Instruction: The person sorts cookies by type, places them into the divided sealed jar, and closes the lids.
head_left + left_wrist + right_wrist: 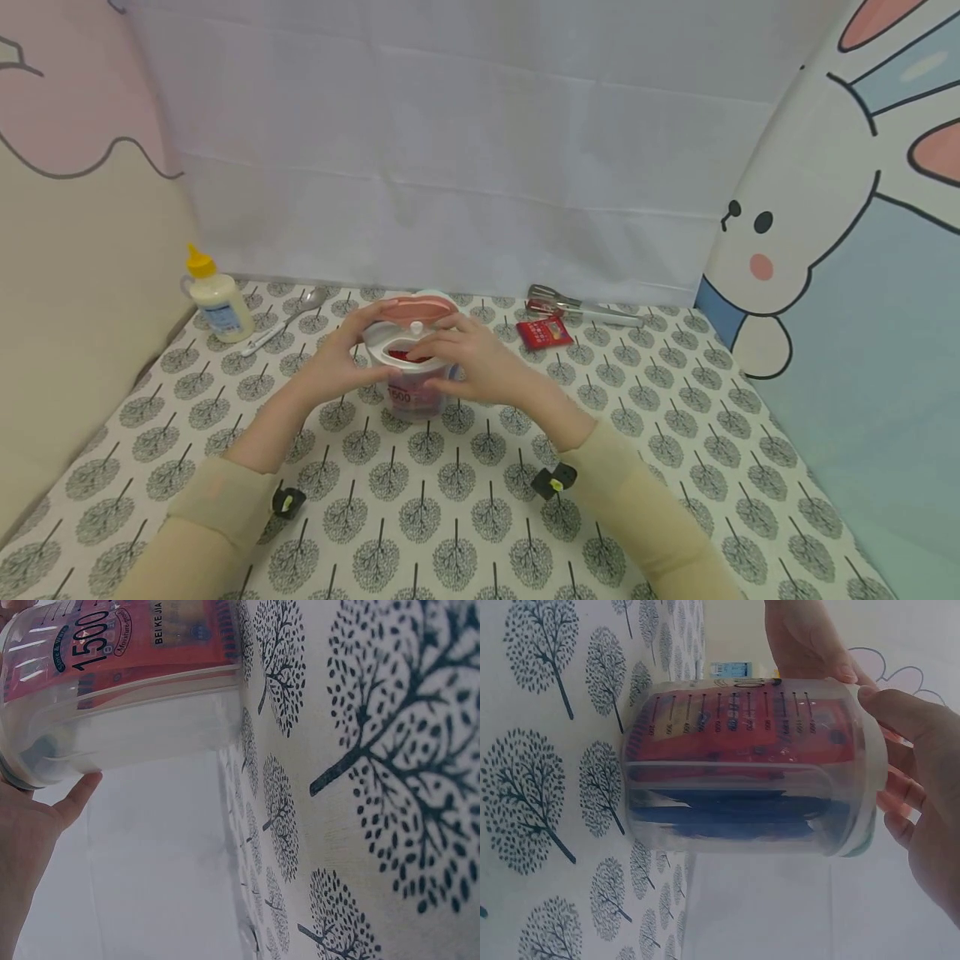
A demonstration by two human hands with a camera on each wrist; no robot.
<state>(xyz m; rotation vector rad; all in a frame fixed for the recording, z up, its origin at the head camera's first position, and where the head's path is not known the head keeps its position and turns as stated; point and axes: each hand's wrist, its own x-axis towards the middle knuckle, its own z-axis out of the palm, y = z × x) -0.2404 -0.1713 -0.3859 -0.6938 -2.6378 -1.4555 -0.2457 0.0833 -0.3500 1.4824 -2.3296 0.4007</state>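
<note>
A clear plastic storage jar (pixel 414 405) stands upright on the table, with printed measuring marks on its wall. Its white lid (pixel 378 335) is on, and the pink flap (pixel 412 310) on the lid is raised. Red packets (pixel 731 724) and something dark blue (pixel 742 814) show through the wall. My left hand (pixel 336 358) grips the lid's left side, thumb in front and fingers toward the back. From the right, my right hand (pixel 483 360) holds the lid, its thumb at the rim and its fingers over the top, beside the opening; some fingertips are hard to see.
At the back left stand a cream bottle (pixel 223 307) with a yellow nozzle and a spoon (pixel 285 323). A small red packet (pixel 544 332) lies right of the jar, with metal tongs (pixel 592 312) behind it. A white curtain (pixel 465 167) hangs along the back edge.
</note>
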